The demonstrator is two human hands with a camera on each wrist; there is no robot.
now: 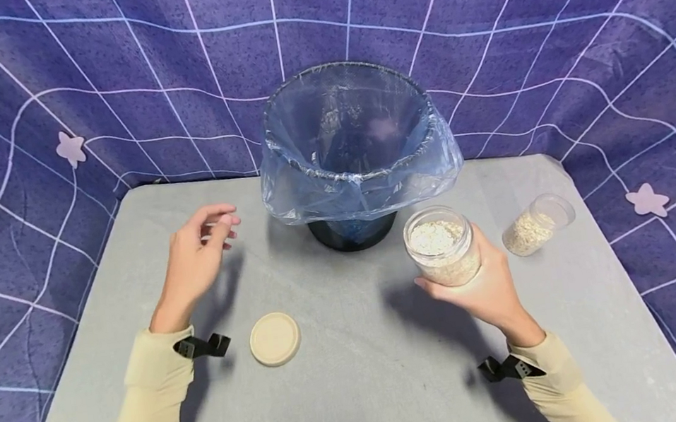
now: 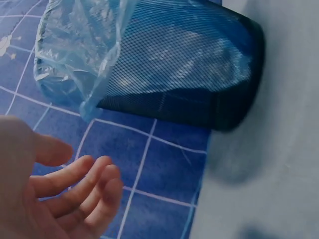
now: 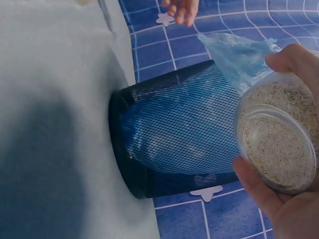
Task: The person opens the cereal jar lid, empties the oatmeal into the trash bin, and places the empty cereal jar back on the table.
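Observation:
My right hand (image 1: 482,284) grips a clear open-topped jar (image 1: 447,261) of pale flakes, like oats, held above the table in front of the bin. In the right wrist view the flakes show through the bottom of the jar (image 3: 274,144). My left hand (image 1: 199,254) hovers over the table's left side, holding nothing, its fingers loosely bent. Between the two arms a round beige lid (image 1: 274,339) lies flat on the table. A black mesh bin (image 2: 184,64) lined with a blue translucent bag (image 1: 361,190) stands at the back middle.
A second clear jar (image 1: 535,226), partly filled with similar flakes, is at the right of the grey-covered table (image 1: 349,395). Purple cloth (image 1: 163,49) with a line grid and stars hangs behind and at both sides.

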